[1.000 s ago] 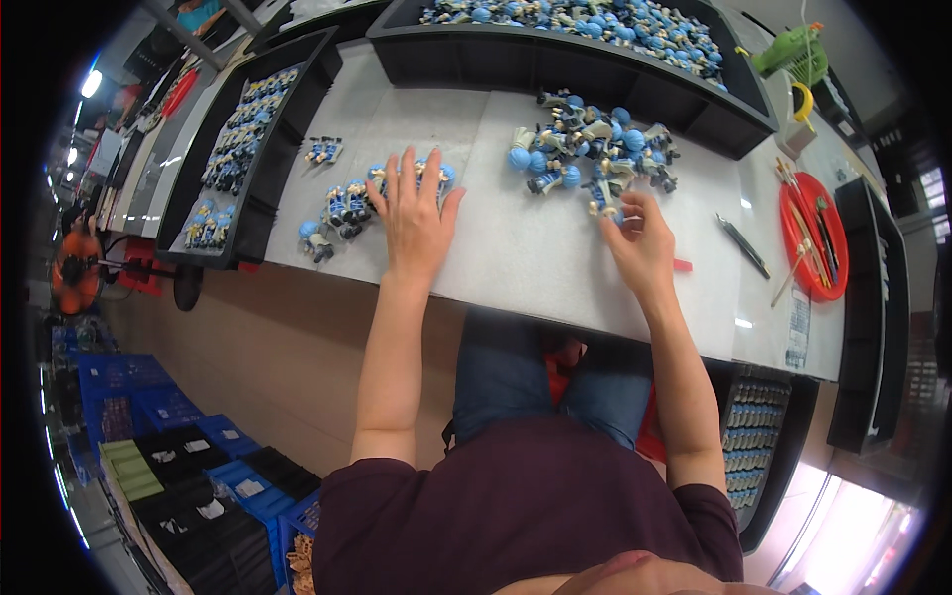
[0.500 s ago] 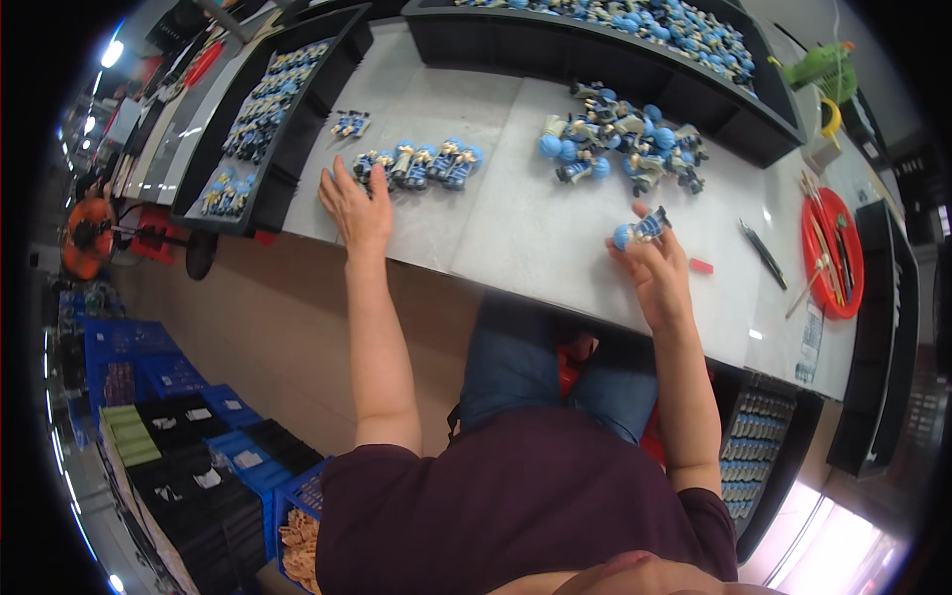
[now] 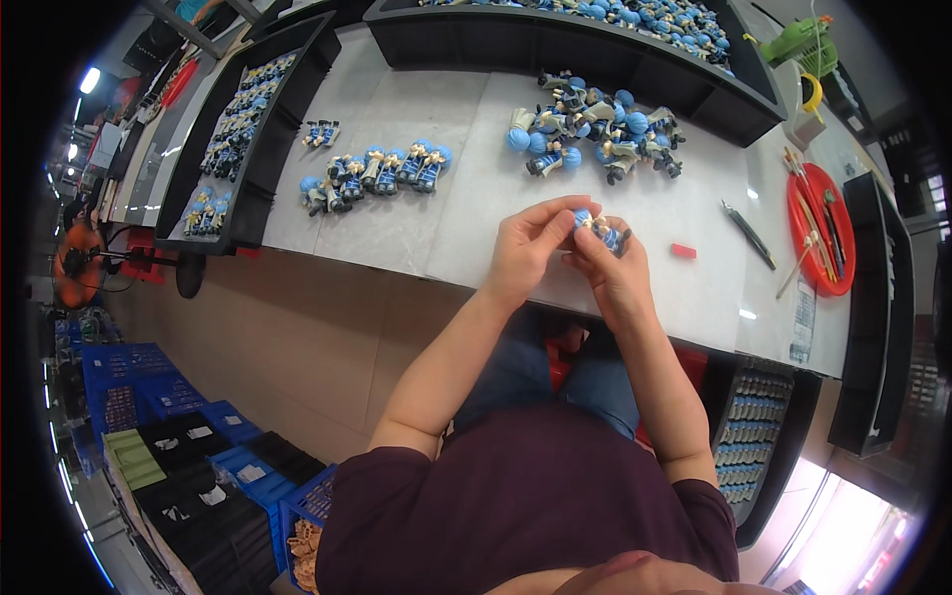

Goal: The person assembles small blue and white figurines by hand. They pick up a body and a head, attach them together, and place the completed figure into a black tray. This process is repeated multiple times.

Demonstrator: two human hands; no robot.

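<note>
Both hands meet over the near part of the white table [image 3: 426, 248], just in front of the person's body, and share one small figurine [image 3: 598, 230] with a blue head and pale body. The left hand [image 3: 529, 248] curls its fingers around the figurine's left end, thumb and fingertips pinched on it, while the right hand [image 3: 615, 268] grips it from below and the right, so the toy sits held between the two, lifted a little above the tabletop (how far it clears the surface cannot be told). Beyond the hands on the table lies a loose pile of figurines [image 3: 593, 129] of the same kind, tumbled every way. To the left of that pile a row of figurines [image 3: 375, 171] lies side by side in rough order, and a smaller pair [image 3: 321, 133] lies beyond the row's left end. Just right of the hands a small red block [image 3: 683, 251] rests on the table, and further right a dark pen-like tool [image 3: 748, 234] lies at a slant. At the table's right end a red round tray [image 3: 831, 278] holds thin sticks. Along the table's left edge a long black tray [image 3: 253, 188] carries more figurines in rows, and another black bin [image 3: 555, 45] runs along the far edge, filled with blue-headed pieces.
</note>
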